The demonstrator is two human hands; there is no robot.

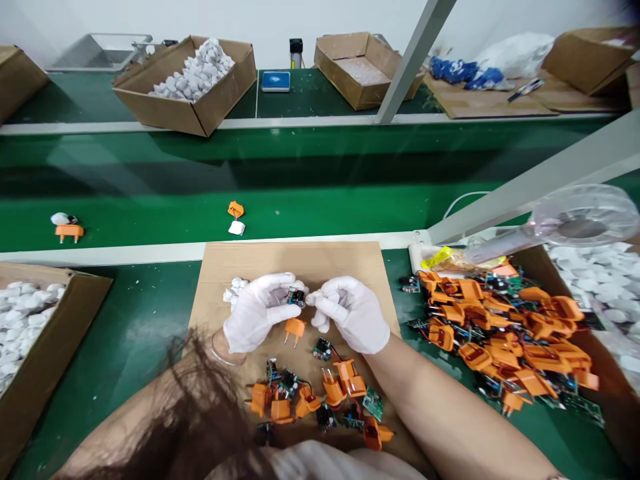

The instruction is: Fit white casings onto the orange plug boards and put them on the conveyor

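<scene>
From the head camera, both white-gloved hands work close together over a sheet of brown cardboard. The left hand is closed in a pinch, its fingertips gripping a small green circuit board with dark components, which sits at the tips, in the gap between the hands. The right hand is curled, its fingertips just beside the board on the right side; whether they touch it or hold anything small, I cannot tell.

Just below the hands, an orange two-pin plug housing lies on the cardboard with its pins pointing toward the near edge. A few white shells sit just left of the left hand. Nearer still, a loose cluster of orange housings and wired boards covers the near part of the cardboard, partly hidden by a fall of dark hair on the near left.

To the right, a large heap of orange housings with wired boards lies on the green conveyor belt, beside a cardboard box of white shells. Another box of white shells stands on the left. On the belt's far stretch, an orange housing lies near a white shell.
</scene>
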